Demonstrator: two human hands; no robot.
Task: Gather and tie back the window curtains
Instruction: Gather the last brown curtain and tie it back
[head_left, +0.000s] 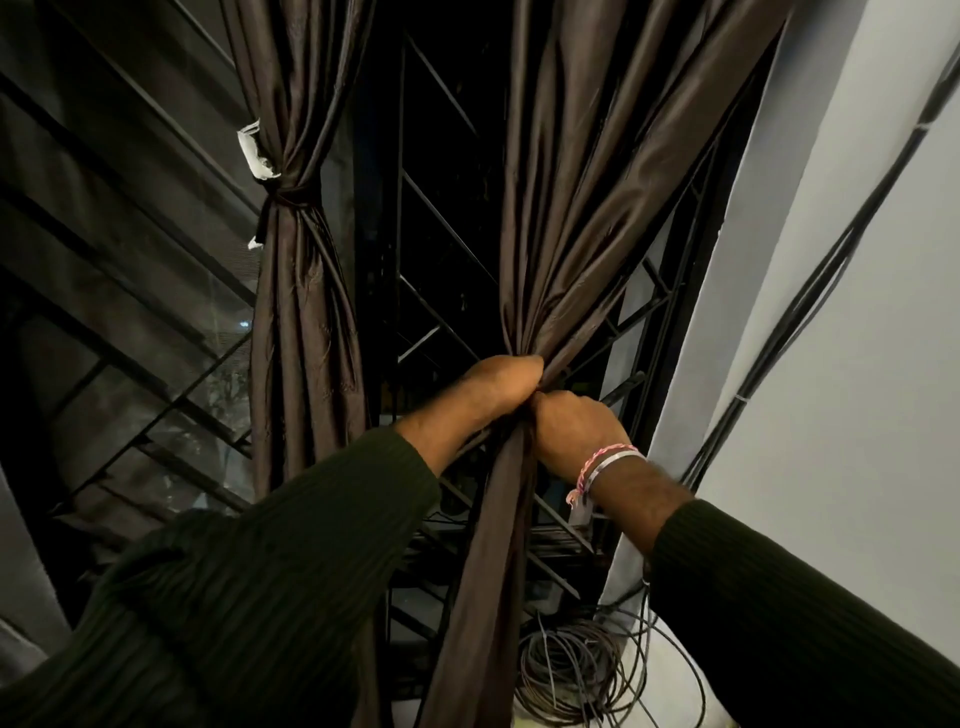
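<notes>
Two dark brown satin curtains hang over a barred window. The left curtain (306, 270) is bunched and bound at its waist by a dark tie (291, 200), with a torn white strip beside the knot. The right curtain (587, 208) is gathered into a tight bundle at mid-height. My left hand (498, 387) grips that bundle from the left, fingers curled round the fabric. Just below and to the right, my right hand (576, 431) grips the same bundle; it wears a pink and white wristband. The curtain's lower part hangs straight down between my forearms.
Black window bars (441, 218) run diagonally behind the curtains. A white wall (857, 312) stands on the right with black cables (810, 291) running down it. A coil of dark cable (571, 670) lies on the sill below.
</notes>
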